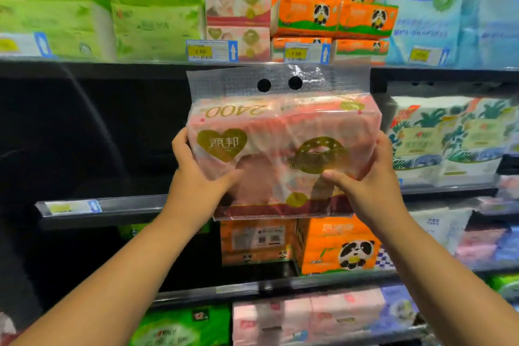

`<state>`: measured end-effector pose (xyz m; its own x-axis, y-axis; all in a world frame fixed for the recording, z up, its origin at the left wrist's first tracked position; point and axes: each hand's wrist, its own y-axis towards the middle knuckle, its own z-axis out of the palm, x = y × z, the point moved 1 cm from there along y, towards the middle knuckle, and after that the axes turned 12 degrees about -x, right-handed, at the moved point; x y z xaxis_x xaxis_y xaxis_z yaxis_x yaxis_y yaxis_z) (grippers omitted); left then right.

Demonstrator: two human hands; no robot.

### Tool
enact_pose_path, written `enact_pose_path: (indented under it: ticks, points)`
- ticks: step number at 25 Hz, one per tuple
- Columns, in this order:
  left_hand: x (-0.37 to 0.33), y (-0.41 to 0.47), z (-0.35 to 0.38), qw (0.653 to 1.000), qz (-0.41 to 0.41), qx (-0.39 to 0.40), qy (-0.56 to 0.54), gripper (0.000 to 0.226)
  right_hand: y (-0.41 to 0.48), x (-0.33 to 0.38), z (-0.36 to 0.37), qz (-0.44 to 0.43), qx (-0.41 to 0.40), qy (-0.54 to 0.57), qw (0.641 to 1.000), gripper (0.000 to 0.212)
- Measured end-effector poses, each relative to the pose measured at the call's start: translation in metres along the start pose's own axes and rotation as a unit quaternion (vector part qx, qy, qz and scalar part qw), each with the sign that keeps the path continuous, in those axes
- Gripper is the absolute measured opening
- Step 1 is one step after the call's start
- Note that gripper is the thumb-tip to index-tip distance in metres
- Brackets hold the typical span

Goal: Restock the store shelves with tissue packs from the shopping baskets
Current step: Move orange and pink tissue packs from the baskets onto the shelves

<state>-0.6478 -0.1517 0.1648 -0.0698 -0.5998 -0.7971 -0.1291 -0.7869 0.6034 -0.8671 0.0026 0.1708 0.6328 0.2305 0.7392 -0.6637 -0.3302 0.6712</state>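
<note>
A large pink tissue pack (280, 132) in clear plastic, with a gold heart logo and a two-hole carry flap on top, is held up in front of the middle shelf (101, 208). My left hand (196, 177) grips its left side, thumb on the front face. My right hand (368, 182) grips its right side the same way. The pack hangs in front of a dark, bare stretch of the middle shelf. No shopping basket is in view.
The top shelf (112, 64) carries green packs (70, 14), small pink packs (238, 8), orange panda packs (334, 14) and blue packs (449, 8). White leafy packs (449, 143) sit right of the held pack. Orange panda packs (337, 247) stand on the shelf below.
</note>
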Motion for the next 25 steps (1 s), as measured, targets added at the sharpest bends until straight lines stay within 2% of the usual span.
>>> enact_pose_path:
  ticks: [5, 9, 15, 21, 25]
  points:
    - [0.027, 0.039, 0.003, 1.000, 0.023, -0.004, 0.007, 0.096, 0.021, -0.011, 0.039, -0.020, -0.037, -0.032, 0.999, 0.091]
    - [0.059, 0.058, 0.015, 1.000, 0.018, 0.006, 0.002, 0.103, 0.028, -0.031, 0.065, 0.013, -0.054, -0.013, 0.998, 0.088]
    - [0.091, 0.078, 0.037, 1.000, 0.014, 0.013, 0.007, 0.101, 0.035, -0.064, 0.089, 0.055, -0.091, -0.082, 0.991, 0.092]
    - [0.107, 0.088, 0.075, 0.999, -0.024, 0.003, 0.040, 0.099, 0.068, -0.089, 0.093, 0.061, -0.045, -0.097, 0.992, 0.090]
    - [0.111, 0.097, 0.098, 0.997, -0.054, -0.014, 0.060, 0.097, 0.086, -0.117, 0.096, 0.077, -0.004, -0.066, 0.995, 0.088]
